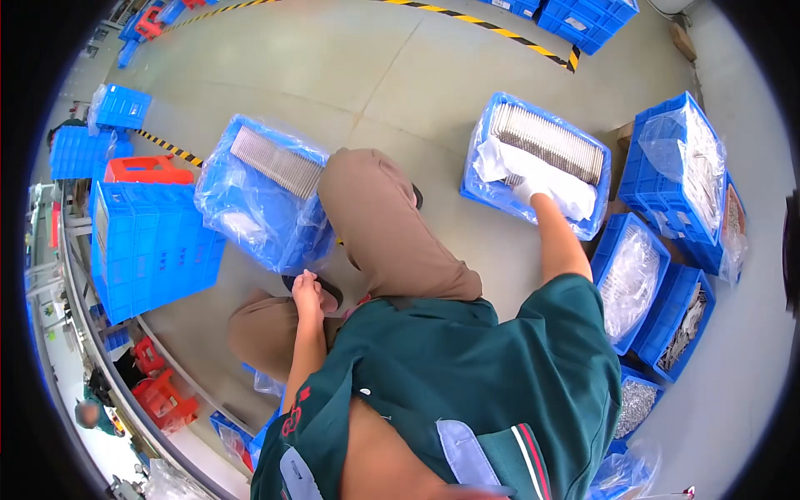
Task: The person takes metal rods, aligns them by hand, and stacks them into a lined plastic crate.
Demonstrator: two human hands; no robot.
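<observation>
My right arm reaches out to a blue crate [472, 185] on the right. There my right hand [531, 192] is at a crumpled white sheet [560, 185]; its fingers blend into the white and cannot be made out. Rows of thin, light metal-looking pieces [546, 142] stand packed in this crate beside the sheet. My left hand [307, 292] is low between my legs, close to a dark shoe [331, 293]. Its fingers are curled together, and whatever may be in them is hidden.
Left of my knee stands a blue crate [287, 242] lined with clear plastic, holding a row of similar pieces [275, 160]. Stacked blue crates [154, 246] are farther left. More filled crates [673, 175] line the right wall. Striped tape [483, 27] marks the floor ahead.
</observation>
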